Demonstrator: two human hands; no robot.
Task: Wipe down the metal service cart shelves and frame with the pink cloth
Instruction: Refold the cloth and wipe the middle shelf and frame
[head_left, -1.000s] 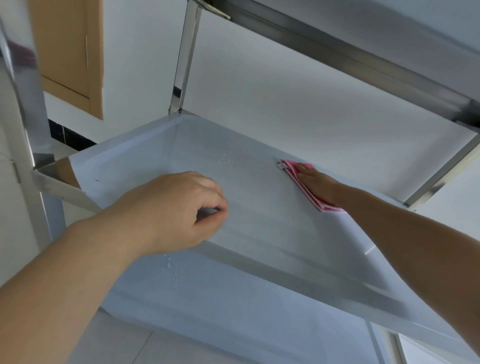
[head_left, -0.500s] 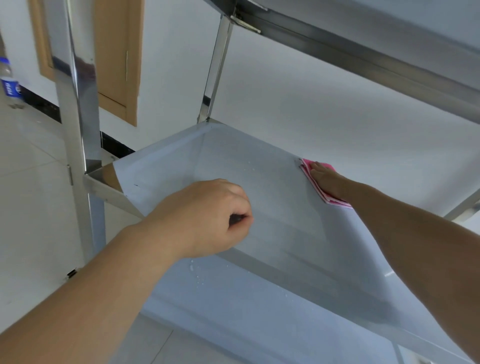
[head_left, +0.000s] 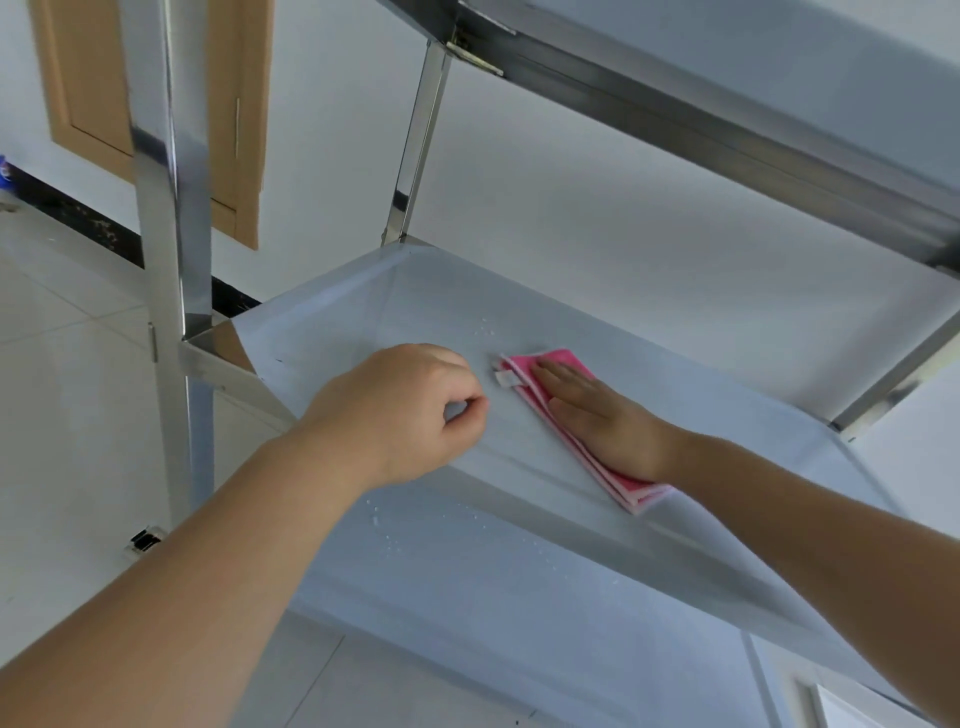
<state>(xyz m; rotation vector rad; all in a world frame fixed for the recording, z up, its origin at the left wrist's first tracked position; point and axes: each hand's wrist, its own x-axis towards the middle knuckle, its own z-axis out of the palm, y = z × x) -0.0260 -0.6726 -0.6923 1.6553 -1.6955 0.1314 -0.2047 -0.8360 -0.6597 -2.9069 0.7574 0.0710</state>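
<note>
The metal cart's middle shelf (head_left: 447, 301) is a shiny tray with water droplets on it. A folded pink cloth (head_left: 565, 362) with a small white tag lies on it near the middle. My right hand (head_left: 597, 410) presses flat on the cloth, fingers straight and pointing to the far left. My left hand (head_left: 400, 410) curls its fingers round the shelf's front rim, just left of the cloth. The lower shelf (head_left: 493, 597), also spotted with droplets, lies beneath my arms. The upper shelf (head_left: 727, 104) crosses overhead at the top right.
A thick front-left post (head_left: 166, 208) and a thinner rear post (head_left: 415, 140) hold the shelves up; another post (head_left: 893, 374) rises at the right. Behind are a white wall, a wooden door (head_left: 228, 104) and pale floor tiles (head_left: 62, 364).
My right hand has slid the pink cloth from the shelf's far side toward the front left, close to my left hand. My left hand keeps its grip on the rim.
</note>
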